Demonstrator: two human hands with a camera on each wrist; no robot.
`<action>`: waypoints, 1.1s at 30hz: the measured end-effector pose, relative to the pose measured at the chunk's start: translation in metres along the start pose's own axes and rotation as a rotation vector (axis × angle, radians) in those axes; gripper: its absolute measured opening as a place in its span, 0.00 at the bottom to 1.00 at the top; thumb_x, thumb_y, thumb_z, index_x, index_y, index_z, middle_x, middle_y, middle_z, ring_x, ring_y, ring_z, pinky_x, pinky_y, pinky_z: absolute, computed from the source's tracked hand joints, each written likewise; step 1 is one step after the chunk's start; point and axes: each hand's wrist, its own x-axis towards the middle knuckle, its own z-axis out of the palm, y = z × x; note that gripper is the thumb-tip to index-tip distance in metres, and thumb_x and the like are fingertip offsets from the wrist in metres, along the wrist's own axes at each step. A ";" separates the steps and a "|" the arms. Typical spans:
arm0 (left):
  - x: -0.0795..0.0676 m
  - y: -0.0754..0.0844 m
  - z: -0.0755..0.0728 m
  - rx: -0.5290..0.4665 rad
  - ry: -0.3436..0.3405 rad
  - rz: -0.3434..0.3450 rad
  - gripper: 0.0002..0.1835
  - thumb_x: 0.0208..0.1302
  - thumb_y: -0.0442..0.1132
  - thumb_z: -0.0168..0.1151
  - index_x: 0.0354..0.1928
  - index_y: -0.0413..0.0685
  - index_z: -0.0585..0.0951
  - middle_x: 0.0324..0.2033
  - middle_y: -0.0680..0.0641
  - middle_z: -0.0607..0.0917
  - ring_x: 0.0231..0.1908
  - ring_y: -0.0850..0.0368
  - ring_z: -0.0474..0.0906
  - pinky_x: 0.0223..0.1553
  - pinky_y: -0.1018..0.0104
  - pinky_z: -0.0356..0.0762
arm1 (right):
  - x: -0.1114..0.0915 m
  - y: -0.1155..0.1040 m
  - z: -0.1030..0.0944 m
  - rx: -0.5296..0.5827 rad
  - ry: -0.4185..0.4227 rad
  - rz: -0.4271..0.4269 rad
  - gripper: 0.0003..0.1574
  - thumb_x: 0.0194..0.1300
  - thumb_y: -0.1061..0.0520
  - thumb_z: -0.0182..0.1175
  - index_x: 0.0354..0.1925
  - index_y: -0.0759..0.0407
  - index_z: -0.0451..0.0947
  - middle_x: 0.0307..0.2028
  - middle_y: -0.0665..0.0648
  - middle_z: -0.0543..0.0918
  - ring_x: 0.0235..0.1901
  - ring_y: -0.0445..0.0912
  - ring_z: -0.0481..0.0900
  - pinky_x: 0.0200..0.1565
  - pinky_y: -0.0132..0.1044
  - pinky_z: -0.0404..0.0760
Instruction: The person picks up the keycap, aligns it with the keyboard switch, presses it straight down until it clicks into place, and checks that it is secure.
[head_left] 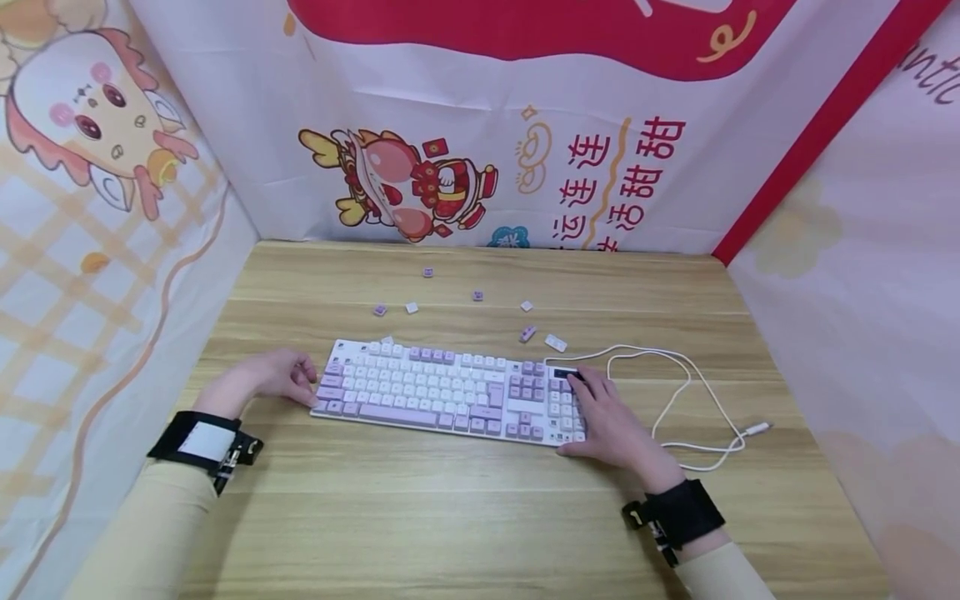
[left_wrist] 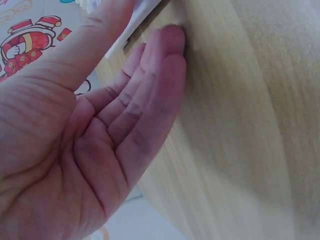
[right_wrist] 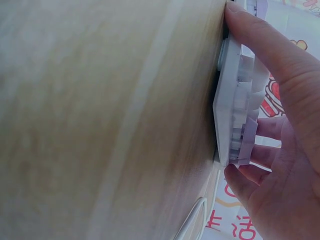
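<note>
A white and lilac keyboard lies across the wooden table, and a few spots on it show bare dark switches without caps. At its right end, my right hand grips the keyboard, thumb at the front edge and fingers over the number keys and back edge. The right wrist view shows the keyboard's side between thumb and fingers. My left hand is at the left end, its thumb by the front corner. In the left wrist view its fingers are loosely extended along the table, with nothing held in the palm.
Behind the keyboard lie several loose keycaps, among them a lilac keycap, a white keycap and a longer white keycap. A white cable loops over the right side, ending in a plug. Printed cloth surrounds the table.
</note>
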 end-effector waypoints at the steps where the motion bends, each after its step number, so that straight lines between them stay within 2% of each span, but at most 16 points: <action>1: -0.001 0.001 0.000 0.012 0.007 0.010 0.27 0.51 0.45 0.78 0.45 0.33 0.77 0.33 0.44 0.85 0.35 0.57 0.79 0.38 0.67 0.75 | 0.000 0.000 0.000 0.000 0.001 -0.001 0.78 0.36 0.34 0.80 0.74 0.69 0.56 0.73 0.73 0.59 0.70 0.68 0.59 0.68 0.59 0.70; 6: -0.007 0.013 -0.004 0.094 0.043 0.049 0.27 0.50 0.44 0.78 0.45 0.33 0.77 0.37 0.39 0.85 0.38 0.51 0.81 0.42 0.58 0.80 | 0.000 -0.002 -0.001 -0.011 0.003 -0.009 0.78 0.37 0.33 0.80 0.73 0.69 0.56 0.73 0.73 0.58 0.70 0.68 0.59 0.67 0.59 0.71; 11: -0.001 0.035 -0.009 0.143 0.129 0.123 0.23 0.55 0.39 0.73 0.49 0.33 0.78 0.42 0.36 0.85 0.43 0.44 0.83 0.49 0.47 0.82 | 0.001 -0.003 -0.002 -0.002 -0.010 -0.004 0.77 0.37 0.33 0.80 0.73 0.69 0.56 0.73 0.73 0.57 0.71 0.69 0.59 0.69 0.59 0.70; 16: 0.015 0.059 -0.009 0.203 0.280 0.150 0.17 0.62 0.33 0.66 0.52 0.36 0.80 0.45 0.38 0.86 0.46 0.44 0.83 0.51 0.46 0.82 | 0.001 -0.001 -0.001 0.001 -0.009 0.002 0.77 0.38 0.34 0.80 0.74 0.68 0.56 0.73 0.73 0.58 0.71 0.68 0.59 0.68 0.59 0.70; 19: 0.026 0.070 -0.009 0.233 0.347 0.171 0.14 0.65 0.31 0.64 0.52 0.38 0.80 0.48 0.38 0.86 0.48 0.43 0.83 0.53 0.46 0.81 | 0.002 -0.001 -0.001 0.003 -0.014 0.004 0.77 0.38 0.33 0.80 0.74 0.68 0.55 0.73 0.73 0.58 0.71 0.69 0.59 0.68 0.59 0.70; 25: 0.045 0.082 -0.009 0.245 0.423 0.156 0.18 0.68 0.32 0.62 0.58 0.44 0.78 0.56 0.40 0.83 0.56 0.43 0.80 0.58 0.46 0.79 | 0.002 -0.002 -0.003 0.009 -0.027 0.008 0.78 0.38 0.33 0.80 0.74 0.69 0.55 0.73 0.73 0.57 0.71 0.69 0.58 0.69 0.59 0.69; 33: 0.076 0.086 -0.007 0.355 0.513 0.165 0.18 0.65 0.36 0.66 0.56 0.44 0.80 0.54 0.40 0.83 0.56 0.43 0.79 0.60 0.47 0.78 | 0.001 -0.003 -0.003 -0.004 -0.022 0.003 0.77 0.38 0.33 0.80 0.74 0.69 0.55 0.73 0.74 0.58 0.71 0.69 0.59 0.69 0.59 0.70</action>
